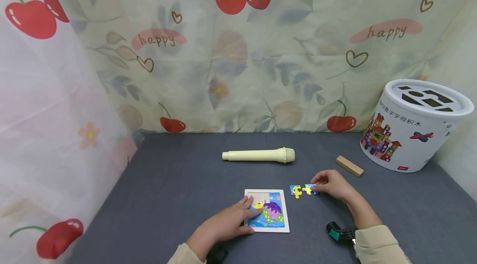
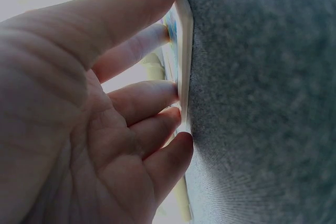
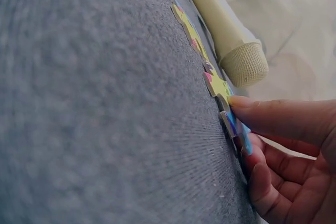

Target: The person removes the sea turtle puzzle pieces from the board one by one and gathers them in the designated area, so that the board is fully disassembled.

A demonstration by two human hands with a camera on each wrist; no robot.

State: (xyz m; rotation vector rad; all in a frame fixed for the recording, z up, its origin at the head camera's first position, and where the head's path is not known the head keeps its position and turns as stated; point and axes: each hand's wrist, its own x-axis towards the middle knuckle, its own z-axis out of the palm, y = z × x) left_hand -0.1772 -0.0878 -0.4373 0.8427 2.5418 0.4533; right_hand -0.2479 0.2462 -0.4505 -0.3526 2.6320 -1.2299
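A square jigsaw puzzle (image 1: 266,228) in a pale frame lies on the dark table, its picture partly filled and a bare patch at the upper left. My left hand (image 1: 232,218) rests on the frame's left side, index finger stretched over the picture and thumb at the near corner. In the left wrist view, the fingertips touch the frame's edge (image 2: 185,51). Right of the frame, my right hand (image 1: 337,186) pinches a blue and yellow puzzle piece (image 1: 309,189) between thumb and fingers, low at the table. Beside it lies another puzzle piece (image 1: 296,190).
Behind the puzzle lies a cream toy microphone (image 1: 257,155). A wooden block (image 1: 349,166) is beyond my right hand. A white bucket (image 1: 417,127) with a shape-hole lid stands at the back right. A black and teal strap (image 1: 340,233) is by my right wrist.
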